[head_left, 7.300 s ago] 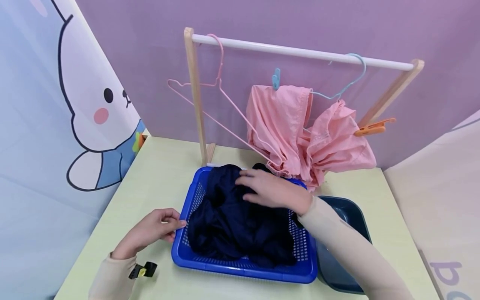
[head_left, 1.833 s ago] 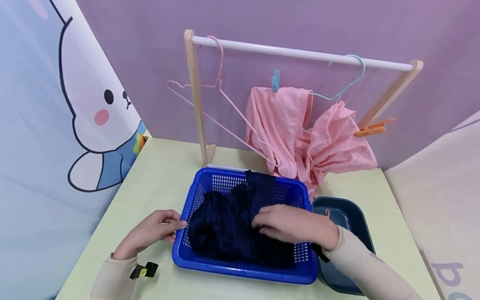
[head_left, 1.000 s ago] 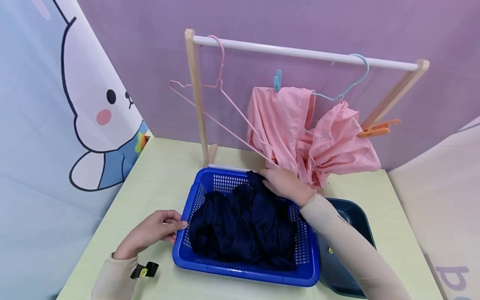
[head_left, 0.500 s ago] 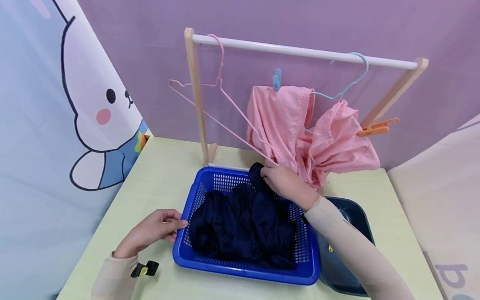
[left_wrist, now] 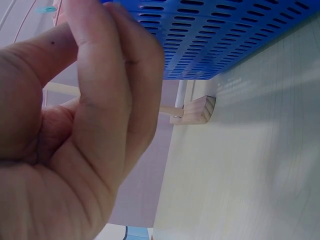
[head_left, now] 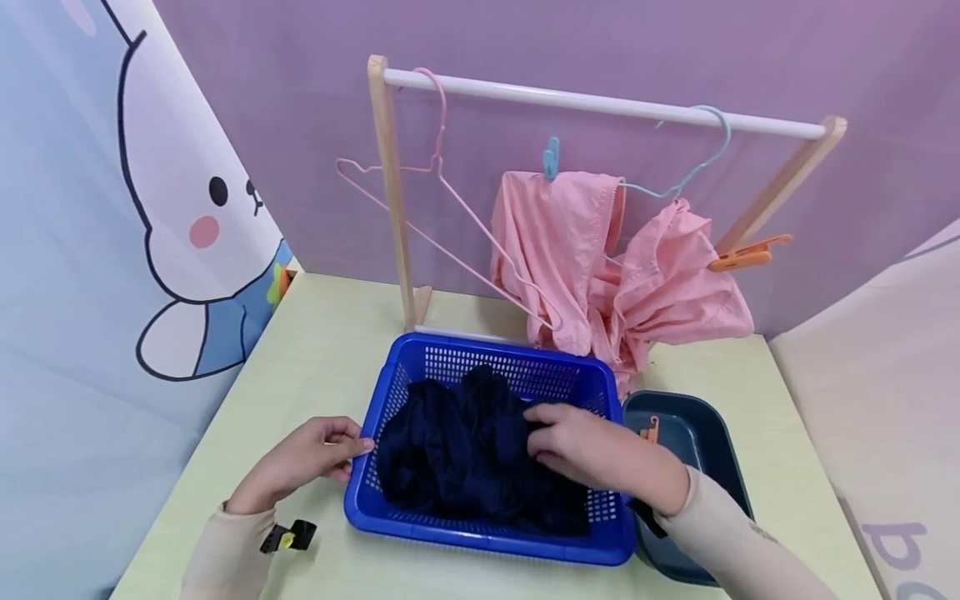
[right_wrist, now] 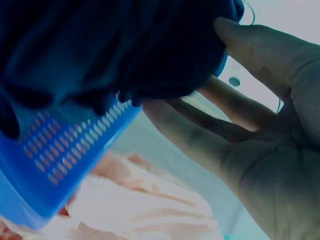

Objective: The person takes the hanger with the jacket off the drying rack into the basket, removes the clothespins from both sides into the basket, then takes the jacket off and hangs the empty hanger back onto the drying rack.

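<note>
A blue plastic basket with perforated sides holds crumpled dark navy clothing. At its left rim my left hand pinches the edge between thumb and fingers; the left wrist view shows those fingers curled below the basket's wall. My right hand is inside the basket's right half, on the navy clothing. From the right wrist, the thumb lies at one side of the cloth, while the other fingers pass behind it, their tips partly hidden.
Behind the basket stands a wooden rack with a white rod. A pink hanger and a pink garment on a blue hanger hang there, with blue and orange clothespins. A dark teal tub holds an orange clip.
My right hand has come from the basket's back rim toward its right middle, drawing the navy cloth's flap off that rim into the basket. My left hand has stayed at the left rim.
</note>
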Demonstrator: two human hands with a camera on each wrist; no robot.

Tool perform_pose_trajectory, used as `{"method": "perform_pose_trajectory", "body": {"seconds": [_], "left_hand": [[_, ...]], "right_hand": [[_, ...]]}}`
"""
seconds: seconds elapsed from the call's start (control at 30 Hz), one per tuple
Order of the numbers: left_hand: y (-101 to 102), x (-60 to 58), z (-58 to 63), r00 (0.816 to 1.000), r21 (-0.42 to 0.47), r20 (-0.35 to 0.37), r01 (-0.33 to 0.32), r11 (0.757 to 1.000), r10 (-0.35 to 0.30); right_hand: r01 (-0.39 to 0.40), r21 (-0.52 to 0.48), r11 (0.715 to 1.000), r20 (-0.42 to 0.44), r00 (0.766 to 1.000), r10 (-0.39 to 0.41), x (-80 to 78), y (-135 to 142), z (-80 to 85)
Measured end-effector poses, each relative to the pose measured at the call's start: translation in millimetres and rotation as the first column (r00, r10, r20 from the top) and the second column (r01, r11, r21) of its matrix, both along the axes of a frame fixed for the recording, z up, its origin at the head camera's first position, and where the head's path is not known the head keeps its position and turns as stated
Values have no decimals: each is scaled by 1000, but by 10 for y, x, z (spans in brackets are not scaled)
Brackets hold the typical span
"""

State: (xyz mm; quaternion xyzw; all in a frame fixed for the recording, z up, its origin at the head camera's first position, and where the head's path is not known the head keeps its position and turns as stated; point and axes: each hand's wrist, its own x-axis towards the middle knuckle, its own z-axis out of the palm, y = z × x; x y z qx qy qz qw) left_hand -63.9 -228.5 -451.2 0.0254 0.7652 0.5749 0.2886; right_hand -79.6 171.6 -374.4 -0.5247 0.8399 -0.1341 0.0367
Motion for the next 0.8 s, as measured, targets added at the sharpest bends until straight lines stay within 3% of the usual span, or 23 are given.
{"method": "perform_pose_trajectory", "body": {"seconds": [0.17,0.33,0.53,0.8], "left_hand": [[2,5,1,1000,-9,-2,-3,1000,3],[8,9,1,1000,-11,-1,-8,1000,8],[17,8,7,1000,-11,-4,-6,1000,6],[19,13,17,1000,-9,-5,-8,1000,8]], "right_hand": [[-45,166,985,80,996,32,106,-80,-85],[-70,255,964,93,994,47,37,-183,-218],[-97,252,963,66,994,83,-72,-265,-354],[-88,237,967,106,992,64,-73,-231,-357]]}}
